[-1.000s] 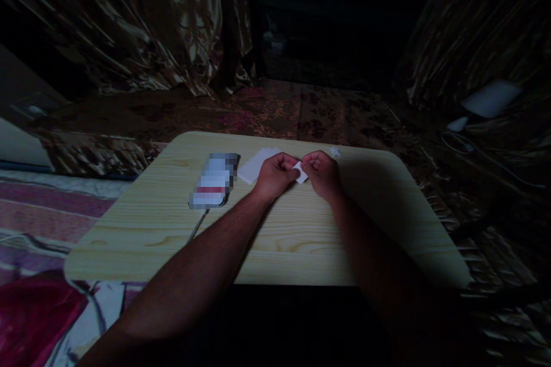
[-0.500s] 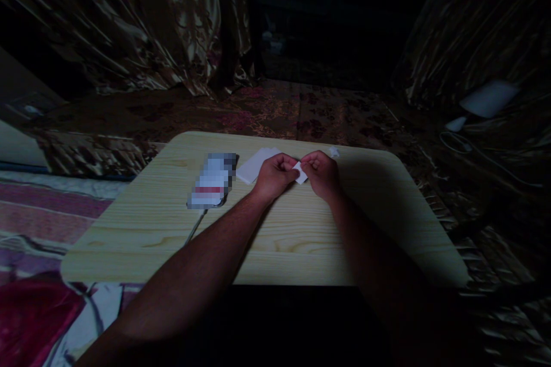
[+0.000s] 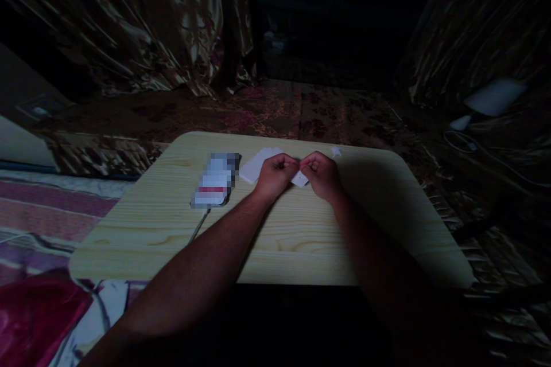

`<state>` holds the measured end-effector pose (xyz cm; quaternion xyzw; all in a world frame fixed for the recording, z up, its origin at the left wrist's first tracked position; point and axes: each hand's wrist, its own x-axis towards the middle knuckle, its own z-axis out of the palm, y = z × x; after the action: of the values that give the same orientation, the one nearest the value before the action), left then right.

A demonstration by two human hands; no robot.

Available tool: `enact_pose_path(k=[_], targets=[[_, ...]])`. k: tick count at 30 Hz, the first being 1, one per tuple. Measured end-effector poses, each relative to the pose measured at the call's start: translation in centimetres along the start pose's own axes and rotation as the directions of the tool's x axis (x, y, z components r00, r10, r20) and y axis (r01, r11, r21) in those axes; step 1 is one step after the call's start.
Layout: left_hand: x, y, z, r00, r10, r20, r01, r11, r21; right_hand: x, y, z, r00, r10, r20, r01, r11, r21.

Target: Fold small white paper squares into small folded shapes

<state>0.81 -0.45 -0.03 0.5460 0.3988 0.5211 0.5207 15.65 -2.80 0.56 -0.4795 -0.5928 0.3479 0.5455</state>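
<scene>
Far left on the pale wooden table (image 3: 293, 235): phone (image 3: 212, 180), its screen blurred, a cable (image 3: 199, 226) running from its near end. Next, a stack of white sheets (image 3: 253, 167), partly behind the left hand (image 3: 278, 173). That hand was curled, thumb close to fingertips. Small white paper (image 3: 300, 180) lay between the hands, just below the fingertips. Right hand (image 3: 321, 173) curled likewise; I could not tell whether either gripped the paper. Beyond it: white scrap (image 3: 336, 151) near the far edge.
</scene>
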Motion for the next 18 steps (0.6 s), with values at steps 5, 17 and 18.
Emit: enact_pose_path(k=[5, 17, 18], targets=[[-0.2, 0.0, 0.1, 1.0, 0.004, -0.007, -0.004, 0.999, 0.047, -0.1, -0.2, 0.1, 1.0, 0.011, -0.005, -0.011, 1.0, -0.006], [0.0, 0.0, 0.1, 0.996, 0.047, -0.082, -0.046, 0.999, 0.015, -0.1, 0.4, 0.8, 0.984, 0.178, 0.0, -0.178, 0.983, 0.036], [-0.1, 0.1, 0.2, 0.995, 0.049, -0.081, -0.048, 0.999, 0.018, -0.1, 0.6, 0.8, 0.986, 0.167, -0.009, -0.167, 0.986, 0.005]])
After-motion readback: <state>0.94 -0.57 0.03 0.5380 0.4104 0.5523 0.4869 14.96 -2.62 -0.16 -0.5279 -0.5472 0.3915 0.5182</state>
